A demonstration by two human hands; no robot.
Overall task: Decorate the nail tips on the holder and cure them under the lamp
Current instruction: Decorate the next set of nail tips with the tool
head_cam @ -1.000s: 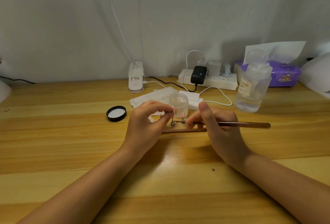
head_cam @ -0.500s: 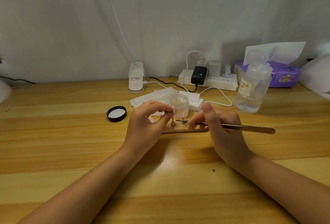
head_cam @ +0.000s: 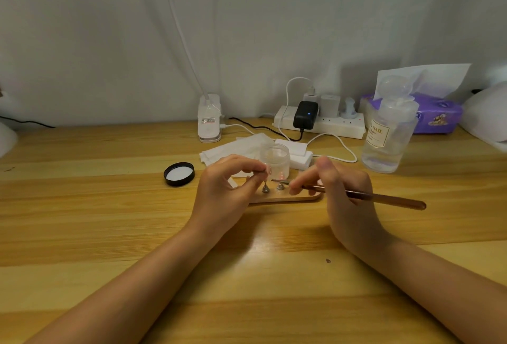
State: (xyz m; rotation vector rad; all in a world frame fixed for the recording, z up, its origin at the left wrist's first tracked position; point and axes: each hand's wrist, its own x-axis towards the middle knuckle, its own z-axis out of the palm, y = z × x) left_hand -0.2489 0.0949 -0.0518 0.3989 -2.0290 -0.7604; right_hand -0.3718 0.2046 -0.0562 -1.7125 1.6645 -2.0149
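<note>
Two small metal stands are sitting on the wooden holder, which is lying near the middle of the table, and the left hand is pinching a nail tip over the left stand with thumb and forefinger closed on it. Just to the right, the right hand is gripping a slim brush, its fine end reaching over the right stand while the handle is pointing toward the table's right edge. Crowding right behind the holder are a clear jar, white wipes and a white box; a black lid is lying to the left. Farther back, along the far edge, a power strip, a white clip lamp base, a clear bottle and a purple tissue pack are standing. Bare wood is stretching open toward the near and left edges.
</note>
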